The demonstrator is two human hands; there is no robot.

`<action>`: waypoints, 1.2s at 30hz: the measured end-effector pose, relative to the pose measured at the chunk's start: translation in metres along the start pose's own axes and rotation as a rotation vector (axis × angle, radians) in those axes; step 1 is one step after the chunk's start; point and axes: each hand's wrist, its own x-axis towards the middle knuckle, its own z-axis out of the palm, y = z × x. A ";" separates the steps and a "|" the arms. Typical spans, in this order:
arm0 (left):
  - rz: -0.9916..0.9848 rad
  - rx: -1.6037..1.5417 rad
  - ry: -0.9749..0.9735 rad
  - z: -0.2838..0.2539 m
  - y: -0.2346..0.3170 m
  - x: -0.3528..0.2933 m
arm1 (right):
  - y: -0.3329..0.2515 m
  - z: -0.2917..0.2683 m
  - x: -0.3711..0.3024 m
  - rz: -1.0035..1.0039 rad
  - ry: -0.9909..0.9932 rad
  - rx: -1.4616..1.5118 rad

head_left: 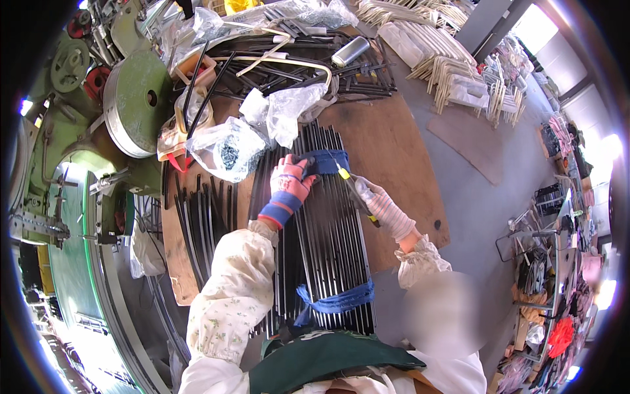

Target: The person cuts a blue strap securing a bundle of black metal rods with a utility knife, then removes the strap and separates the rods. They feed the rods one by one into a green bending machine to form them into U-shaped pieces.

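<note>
A bundle of thin black tubes [333,230] lies lengthwise on the wooden board in front of me. Two blue cloth strips wrap around it: a far strip [328,162] and a near strip [338,300]. My left hand [289,182], in a pink and blue glove, has its fingers closed at the left end of the far strip. In a striped glove, my right hand [386,209] grips a slim black-and-yellow tool [359,195]. Its thin metal tip reaches the far strip; the tool's exact kind is unclear.
Loose black tubes [200,220] lie left on the wooden board [387,131]. Plastic bags [230,150] and a heap of dark tubes [262,72] sit beyond. A green machine [134,98] stands left, stacked cream bent tubes [433,56] far right, a loaded rack [541,282] at right.
</note>
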 end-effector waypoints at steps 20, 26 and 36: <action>0.125 0.125 -0.312 0.010 -0.016 0.072 | -0.026 0.006 -0.001 0.039 0.089 -0.261; 0.245 -0.139 0.020 0.034 -0.055 0.079 | -0.031 0.014 0.016 -0.101 0.105 -0.502; -0.007 -0.360 -0.003 0.040 -0.040 0.059 | -0.043 0.019 0.018 -0.298 0.397 -1.372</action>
